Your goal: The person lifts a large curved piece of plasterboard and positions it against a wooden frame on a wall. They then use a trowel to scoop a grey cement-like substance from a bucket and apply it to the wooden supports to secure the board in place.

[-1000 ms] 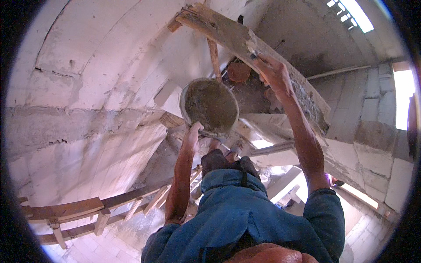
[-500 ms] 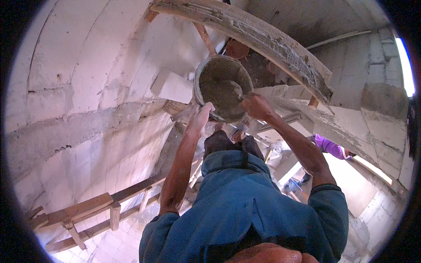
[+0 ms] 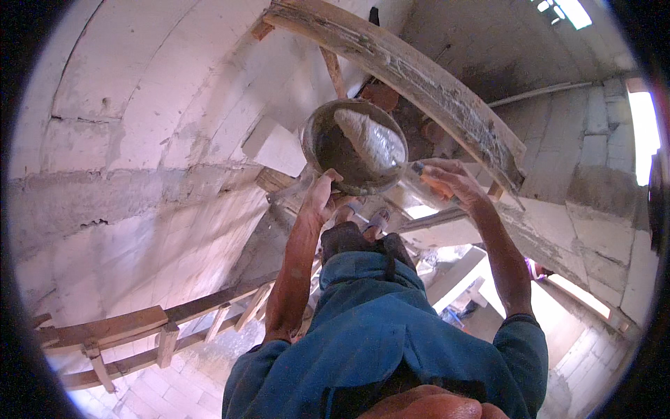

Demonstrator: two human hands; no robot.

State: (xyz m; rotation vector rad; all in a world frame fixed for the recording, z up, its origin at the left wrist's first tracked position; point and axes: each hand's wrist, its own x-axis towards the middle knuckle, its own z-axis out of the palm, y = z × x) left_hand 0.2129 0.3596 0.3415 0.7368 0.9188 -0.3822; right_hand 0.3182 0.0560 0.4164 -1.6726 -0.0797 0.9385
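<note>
A round bucket (image 3: pixel 315 178) with grey mortar inside is in front of me, its open top facing up. My left hand (image 3: pixel 322 194) is closed on the bucket's near left rim. To the right of the bucket, my right hand (image 3: pixel 452 183) is wrapped round the orange handle of a trowel. The trowel's wet, shiny blade (image 3: pixel 380 145) lies across the bucket's mouth, with a grey lump of mortar at its far left part. I cannot tell how deep the blade sits in the bucket.
A mortar-crusted plank (image 3: pixel 419 70) spans beyond the bucket. On the left rises a pale block wall (image 3: pixel 118 153). Wooden framing (image 3: pixel 125 328) runs along the lower left. My sandalled feet (image 3: pixel 377 220) are below the bucket. Someone's purple garment (image 3: pixel 536 269) shows at the right.
My right hand has moved right, away from the bucket's rim, and the trowel blade now shows bright and broad over the mortar. My left hand stays on the rim.
</note>
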